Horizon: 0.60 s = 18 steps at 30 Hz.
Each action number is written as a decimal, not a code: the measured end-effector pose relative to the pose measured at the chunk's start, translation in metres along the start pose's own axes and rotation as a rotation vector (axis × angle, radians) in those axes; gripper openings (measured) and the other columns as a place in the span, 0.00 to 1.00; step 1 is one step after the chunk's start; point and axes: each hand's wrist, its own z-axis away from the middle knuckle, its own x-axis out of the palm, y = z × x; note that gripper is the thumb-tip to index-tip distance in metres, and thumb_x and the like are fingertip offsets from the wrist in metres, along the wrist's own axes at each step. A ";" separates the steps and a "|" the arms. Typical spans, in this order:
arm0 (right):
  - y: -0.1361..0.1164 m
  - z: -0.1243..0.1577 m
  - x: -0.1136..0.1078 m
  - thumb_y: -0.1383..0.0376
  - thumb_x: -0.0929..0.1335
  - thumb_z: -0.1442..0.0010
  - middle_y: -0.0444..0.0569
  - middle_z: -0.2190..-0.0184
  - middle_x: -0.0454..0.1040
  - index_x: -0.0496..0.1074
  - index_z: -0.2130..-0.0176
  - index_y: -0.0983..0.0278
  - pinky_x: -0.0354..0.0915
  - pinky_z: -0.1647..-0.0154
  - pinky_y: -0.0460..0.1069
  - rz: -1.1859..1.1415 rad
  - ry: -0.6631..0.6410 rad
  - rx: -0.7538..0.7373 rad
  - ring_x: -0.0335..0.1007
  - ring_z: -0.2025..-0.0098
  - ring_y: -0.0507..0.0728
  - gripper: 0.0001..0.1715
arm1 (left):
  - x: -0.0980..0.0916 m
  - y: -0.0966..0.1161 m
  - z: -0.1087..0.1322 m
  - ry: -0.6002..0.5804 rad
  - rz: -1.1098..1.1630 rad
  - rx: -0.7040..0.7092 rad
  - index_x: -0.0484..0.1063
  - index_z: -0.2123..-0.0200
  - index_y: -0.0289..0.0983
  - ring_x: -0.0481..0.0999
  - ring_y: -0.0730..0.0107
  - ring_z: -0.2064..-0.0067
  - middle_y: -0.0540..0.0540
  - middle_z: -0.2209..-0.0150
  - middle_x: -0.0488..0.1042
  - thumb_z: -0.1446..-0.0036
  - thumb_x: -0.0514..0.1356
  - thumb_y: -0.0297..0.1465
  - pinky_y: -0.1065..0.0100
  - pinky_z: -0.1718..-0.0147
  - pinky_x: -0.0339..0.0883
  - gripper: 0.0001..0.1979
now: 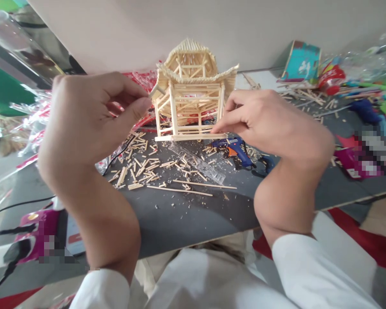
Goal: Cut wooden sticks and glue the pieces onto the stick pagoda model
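Note:
A small pavilion model (175, 109) built from thin wooden sticks, with a two-tiered roof, is held up over the dark table. My right hand (249, 113) pinches its right side near the base, fingers closed. At the model's left roof edge, my left hand (116, 107) has thumb and forefinger pressed together close to a short stick piece (157, 89); the exact contact is partly hidden by the fingers. Below the model lie a blue glue gun (239, 150) with an orange trigger and a clear plastic ruler (201, 163).
Many short cut sticks (148, 169) and two long sticks (193, 186) are scattered across the table (193, 223). A purple power strip (38, 231) with plugged black cables sits at lower left. Plastic wrappers, a teal box (302, 62) and a red-capped bottle (331, 79) stand around the back.

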 end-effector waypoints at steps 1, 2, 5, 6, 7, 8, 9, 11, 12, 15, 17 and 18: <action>0.000 -0.001 0.000 0.59 0.70 0.36 0.49 0.65 0.77 0.84 0.67 0.50 0.66 0.63 0.58 -0.004 0.018 -0.014 0.70 0.68 0.59 0.11 | 0.000 0.001 0.000 -0.003 0.009 -0.011 0.86 0.56 0.43 0.81 0.61 0.68 0.48 0.65 0.84 0.37 0.67 0.35 0.55 0.63 0.80 0.09; 0.000 -0.001 0.000 0.60 0.70 0.37 0.49 0.65 0.77 0.84 0.68 0.50 0.66 0.64 0.58 -0.002 0.031 -0.025 0.70 0.69 0.59 0.11 | -0.001 0.001 0.000 -0.006 0.016 -0.025 0.86 0.56 0.44 0.81 0.60 0.67 0.48 0.64 0.84 0.37 0.66 0.36 0.54 0.62 0.80 0.09; -0.004 -0.002 -0.002 0.65 0.70 0.39 0.48 0.64 0.80 0.82 0.71 0.52 0.67 0.65 0.58 0.033 0.046 -0.065 0.72 0.69 0.59 0.13 | -0.003 0.002 0.001 -0.015 0.011 -0.048 0.86 0.55 0.46 0.81 0.59 0.66 0.47 0.63 0.85 0.35 0.65 0.39 0.53 0.61 0.80 0.11; -0.006 -0.002 -0.003 0.67 0.69 0.39 0.48 0.64 0.81 0.82 0.71 0.52 0.67 0.65 0.58 0.045 0.049 -0.077 0.72 0.68 0.59 0.13 | -0.003 0.002 0.001 -0.013 0.007 -0.048 0.86 0.54 0.46 0.82 0.59 0.66 0.47 0.63 0.85 0.35 0.65 0.39 0.54 0.62 0.80 0.11; -0.007 -0.003 -0.004 0.68 0.69 0.39 0.48 0.64 0.81 0.81 0.71 0.53 0.67 0.64 0.58 0.059 0.050 -0.083 0.73 0.68 0.59 0.14 | -0.003 0.002 0.001 -0.013 0.004 -0.047 0.86 0.53 0.45 0.82 0.59 0.66 0.47 0.63 0.85 0.35 0.65 0.39 0.54 0.62 0.80 0.12; -0.007 -0.003 -0.005 0.68 0.69 0.39 0.48 0.64 0.81 0.81 0.70 0.54 0.68 0.64 0.58 0.071 0.057 -0.085 0.73 0.68 0.59 0.13 | -0.003 0.002 0.002 -0.010 0.005 -0.043 0.86 0.53 0.44 0.82 0.59 0.66 0.47 0.63 0.85 0.35 0.65 0.38 0.55 0.62 0.80 0.12; -0.007 -0.002 -0.006 0.68 0.69 0.40 0.48 0.64 0.81 0.81 0.69 0.54 0.68 0.63 0.58 0.083 0.068 -0.079 0.74 0.67 0.59 0.12 | -0.003 0.002 0.002 -0.005 0.006 -0.037 0.86 0.53 0.42 0.82 0.60 0.66 0.46 0.64 0.85 0.36 0.65 0.37 0.55 0.62 0.81 0.12; -0.007 -0.002 -0.010 0.68 0.69 0.39 0.49 0.63 0.81 0.80 0.67 0.54 0.68 0.61 0.58 0.100 0.098 -0.050 0.75 0.65 0.60 0.11 | -0.003 0.002 0.002 -0.002 0.005 -0.028 0.86 0.53 0.41 0.82 0.60 0.66 0.46 0.64 0.84 0.36 0.66 0.36 0.54 0.62 0.81 0.12; -0.006 -0.001 -0.012 0.67 0.69 0.39 0.49 0.64 0.81 0.80 0.67 0.54 0.68 0.61 0.57 0.097 0.125 -0.039 0.76 0.64 0.60 0.09 | -0.003 0.002 0.002 -0.007 0.001 -0.029 0.86 0.53 0.41 0.82 0.60 0.66 0.46 0.63 0.84 0.36 0.66 0.36 0.54 0.63 0.80 0.12; -0.005 0.002 -0.019 0.66 0.71 0.39 0.48 0.67 0.82 0.78 0.67 0.54 0.66 0.65 0.55 0.052 0.231 -0.030 0.78 0.66 0.58 0.06 | -0.003 0.002 0.001 0.000 -0.009 -0.049 0.86 0.54 0.43 0.81 0.59 0.66 0.46 0.63 0.85 0.36 0.65 0.39 0.52 0.64 0.79 0.12; -0.007 0.005 -0.023 0.64 0.71 0.37 0.46 0.71 0.80 0.77 0.67 0.53 0.64 0.66 0.55 0.028 0.278 -0.014 0.77 0.68 0.57 0.06 | -0.003 0.002 0.001 0.018 -0.020 -0.064 0.86 0.55 0.43 0.81 0.58 0.67 0.45 0.63 0.85 0.37 0.65 0.40 0.51 0.66 0.77 0.13; -0.009 0.006 -0.024 0.63 0.70 0.35 0.46 0.73 0.79 0.77 0.66 0.53 0.64 0.67 0.55 0.022 0.282 0.000 0.77 0.70 0.57 0.06 | -0.003 0.002 0.002 0.020 -0.026 -0.070 0.87 0.55 0.43 0.80 0.57 0.68 0.45 0.64 0.85 0.37 0.65 0.41 0.51 0.67 0.76 0.13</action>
